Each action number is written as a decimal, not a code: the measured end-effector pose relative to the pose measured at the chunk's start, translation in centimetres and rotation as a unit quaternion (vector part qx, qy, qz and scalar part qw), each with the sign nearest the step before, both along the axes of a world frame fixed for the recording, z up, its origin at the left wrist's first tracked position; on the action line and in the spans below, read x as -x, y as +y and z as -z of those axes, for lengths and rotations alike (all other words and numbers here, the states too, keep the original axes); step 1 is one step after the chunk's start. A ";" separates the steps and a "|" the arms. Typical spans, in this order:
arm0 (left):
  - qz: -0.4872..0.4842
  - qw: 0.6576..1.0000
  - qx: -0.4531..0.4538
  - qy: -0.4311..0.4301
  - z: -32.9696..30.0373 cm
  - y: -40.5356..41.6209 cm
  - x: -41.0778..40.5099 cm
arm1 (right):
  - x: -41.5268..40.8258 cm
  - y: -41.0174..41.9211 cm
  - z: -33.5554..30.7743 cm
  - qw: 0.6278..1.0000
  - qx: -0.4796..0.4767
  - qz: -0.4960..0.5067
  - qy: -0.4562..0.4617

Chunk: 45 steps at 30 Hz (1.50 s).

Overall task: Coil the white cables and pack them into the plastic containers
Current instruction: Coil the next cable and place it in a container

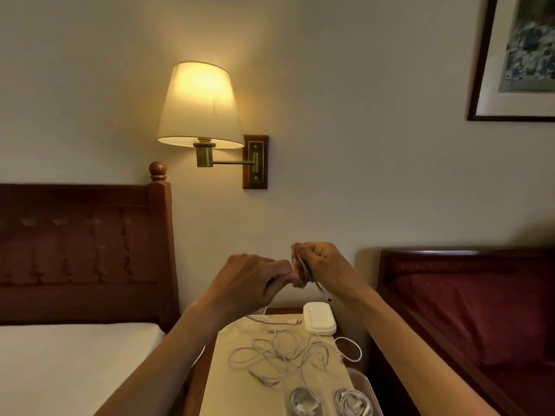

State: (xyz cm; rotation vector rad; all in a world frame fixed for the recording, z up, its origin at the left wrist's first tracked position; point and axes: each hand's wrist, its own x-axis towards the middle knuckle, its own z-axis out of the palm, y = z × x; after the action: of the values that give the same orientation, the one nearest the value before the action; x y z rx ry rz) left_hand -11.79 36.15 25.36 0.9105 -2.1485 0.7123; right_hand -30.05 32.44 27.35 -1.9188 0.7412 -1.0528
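The counter carries a cream cloth; on it lie loose white cables, two coiled bundles and a closed white case.

Wall lamp glowing warm on cream wall. Wooden headboard and white bed sitting left, red-cushioned bench right, framed picture hanging top right.

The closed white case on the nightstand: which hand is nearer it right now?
Right. The right hand, gripping a coiled cable, is raised almost directly above the white case. The left hand is raised too, but off to the case's left.
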 end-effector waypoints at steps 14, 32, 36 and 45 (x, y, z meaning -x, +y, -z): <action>-0.003 0.995 -0.037 0.087 1.1 4.6 -0.8 | 0.9 8.0 3.6 0.987 -0.147 -0.043 -0.051; -0.040 0.927 -0.215 0.306 9.8 5.6 -6.2 | 4.4 7.6 3.5 0.886 -0.320 -0.204 -0.267; -0.234 0.889 -0.178 0.352 10.2 5.8 -6.1 | 4.4 8.0 3.4 0.894 -0.313 -0.190 -0.259; -0.038 0.900 -0.426 -0.082 3.1 13.0 3.0 | 3.4 9.1 4.0 0.985 -0.110 -0.033 -0.125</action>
State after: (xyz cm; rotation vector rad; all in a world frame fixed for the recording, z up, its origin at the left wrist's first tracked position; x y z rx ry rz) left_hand -14.76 49.17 22.22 1.4080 -2.6171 -0.1902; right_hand -33.41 41.55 23.38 -1.5781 0.6187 -1.0982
